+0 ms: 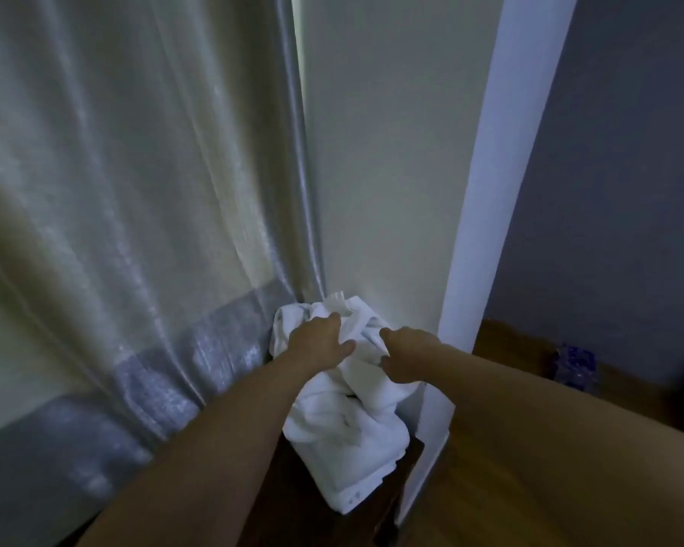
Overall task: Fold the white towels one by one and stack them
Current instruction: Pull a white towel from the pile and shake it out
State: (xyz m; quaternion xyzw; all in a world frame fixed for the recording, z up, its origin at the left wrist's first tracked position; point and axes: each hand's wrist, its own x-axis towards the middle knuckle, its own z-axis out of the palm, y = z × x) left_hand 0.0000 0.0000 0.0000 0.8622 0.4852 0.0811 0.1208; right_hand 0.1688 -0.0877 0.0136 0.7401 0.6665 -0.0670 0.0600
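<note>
A crumpled pile of white towels [344, 424] lies on a dark wooden surface [293, 503] in the corner between a curtain and a wall. Both my arms reach forward into the pile. My left hand [318, 339] rests on top of the pile with its fingers spread over the cloth and its thumb pressing a fold. My right hand [405, 357] grips a bunch of towel at the pile's upper right, its fingers curled into the fabric. The lower towels hang down toward me over the surface's edge.
A pale curtain [135, 191] with a grey band near its hem hangs close on the left. A white wall [391, 152] and a white door frame [482, 191] stand right behind the pile. Wooden floor [510, 467] and a small blue object [575, 363] lie to the right.
</note>
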